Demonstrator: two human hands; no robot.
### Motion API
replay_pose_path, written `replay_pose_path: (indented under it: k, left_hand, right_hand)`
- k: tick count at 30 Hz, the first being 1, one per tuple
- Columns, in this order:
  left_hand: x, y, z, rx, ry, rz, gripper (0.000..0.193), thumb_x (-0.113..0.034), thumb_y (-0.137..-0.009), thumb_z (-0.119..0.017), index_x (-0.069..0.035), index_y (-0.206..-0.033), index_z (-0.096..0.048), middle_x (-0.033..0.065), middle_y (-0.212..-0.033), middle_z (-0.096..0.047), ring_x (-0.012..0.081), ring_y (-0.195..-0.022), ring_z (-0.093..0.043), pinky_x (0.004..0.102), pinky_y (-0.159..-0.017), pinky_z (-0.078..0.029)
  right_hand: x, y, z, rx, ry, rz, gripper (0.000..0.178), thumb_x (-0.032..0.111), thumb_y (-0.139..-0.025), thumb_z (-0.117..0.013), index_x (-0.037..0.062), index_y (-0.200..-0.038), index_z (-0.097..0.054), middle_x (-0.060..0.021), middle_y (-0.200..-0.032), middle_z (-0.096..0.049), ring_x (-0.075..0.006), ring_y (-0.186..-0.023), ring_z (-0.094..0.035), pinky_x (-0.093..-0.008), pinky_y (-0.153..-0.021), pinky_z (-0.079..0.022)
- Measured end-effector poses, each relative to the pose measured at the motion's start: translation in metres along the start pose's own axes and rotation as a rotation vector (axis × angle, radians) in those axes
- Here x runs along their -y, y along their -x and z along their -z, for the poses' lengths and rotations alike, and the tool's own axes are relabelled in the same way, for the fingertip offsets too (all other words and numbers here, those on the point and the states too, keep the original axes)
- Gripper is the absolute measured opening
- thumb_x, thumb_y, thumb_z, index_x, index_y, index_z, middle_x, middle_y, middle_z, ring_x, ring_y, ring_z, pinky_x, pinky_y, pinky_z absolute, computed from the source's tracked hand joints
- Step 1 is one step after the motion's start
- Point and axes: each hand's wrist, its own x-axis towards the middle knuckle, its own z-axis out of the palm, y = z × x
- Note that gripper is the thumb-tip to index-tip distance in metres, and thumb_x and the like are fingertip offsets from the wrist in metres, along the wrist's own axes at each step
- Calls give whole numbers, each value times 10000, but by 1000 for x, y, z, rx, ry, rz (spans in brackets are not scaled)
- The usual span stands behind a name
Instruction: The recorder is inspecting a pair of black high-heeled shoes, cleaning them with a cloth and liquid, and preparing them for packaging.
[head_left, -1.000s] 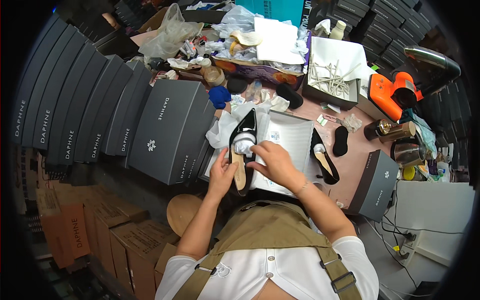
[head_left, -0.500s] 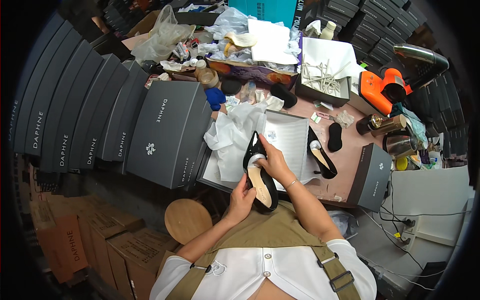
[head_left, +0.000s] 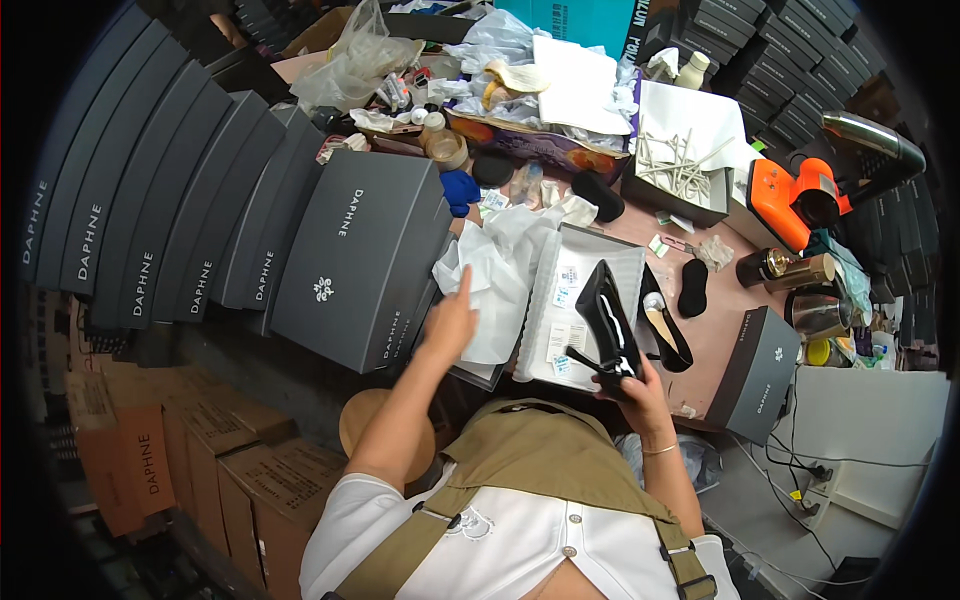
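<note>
A black patent heeled pump (head_left: 608, 325) is tipped on its side above the box, its heel jutting left. My right hand (head_left: 640, 400) is closed round its heel end. Nothing is held in my left hand (head_left: 452, 325), which reaches over crumpled white tissue paper (head_left: 490, 300) with the index finger stretched out. Whether that fingertip touches the paper I cannot tell. Between my hands lies an open grey shoe box (head_left: 598, 238) with white ribbed foam lining and printed cards inside. The matching pump (head_left: 668, 340) rests on the table just right of this box.
Large dark grey shoe boxes (head_left: 350, 260) stand stacked at left. A smaller closed one (head_left: 755, 370) stands at the table's right edge. Farther back are a box of white sticks (head_left: 685, 165), an orange-based device (head_left: 780, 205) and a cluttered carton (head_left: 540, 145). A round stool (head_left: 385, 430) stands below.
My left hand has let go of the pump and moved left to the tissue paper. My right hand has turned the pump on its side. More of the box's inside, with cards, now shows.
</note>
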Motion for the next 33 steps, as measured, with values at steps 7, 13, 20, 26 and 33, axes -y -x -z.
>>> replay_pose_path:
  k: [7,13,20,26,33]
  left_hand:
    - [-9,-22,31,-408,70,-186,146,-121,-906,-520,7,-859,-572,208,-764,-602,399,-746,-604,476,-660,-461]
    - [-101,-6,123,-613,132,-315,210,-120,-883,-608,27,-746,-545,132,-666,-515,287,-579,-508,366,-562,-414]
    - [-130,-20,80,-448,230,-491,191,-8,-786,-623,-13,-974,-590,125,-867,-560,251,-630,-545,346,-595,-443]
    - [-151,30,57,-228,373,-626,488,43,-783,-545,-11,-1267,-529,221,-1229,-558,291,-821,-614,350,-718,-493]
    - [-82,34,36,-185,256,-458,456,42,-744,-568,-5,-1198,-578,165,-1018,-624,330,-935,-595,390,-810,-478]
  right_hand:
    - [-15,17,35,112,-892,87,515,510,-817,-608,152,-1187,-598,-60,-1092,-613,-284,-894,-518,-357,-661,-463]
    - [-7,14,32,146,-968,81,453,526,-832,-593,177,-1119,-635,-4,-1016,-613,-240,-829,-474,-279,-593,-440]
    - [-1,40,34,299,-701,216,722,572,-815,-595,42,-1294,-490,-112,-1067,-595,-220,-727,-517,-261,-501,-451]
    - [71,65,-9,333,-158,78,808,466,-745,-710,-49,-1301,-432,-125,-902,-627,-198,-717,-652,-267,-451,-495]
    - [13,27,-17,57,-219,10,444,351,-913,-566,29,-1214,-515,-84,-933,-619,-164,-707,-589,-257,-512,-464]
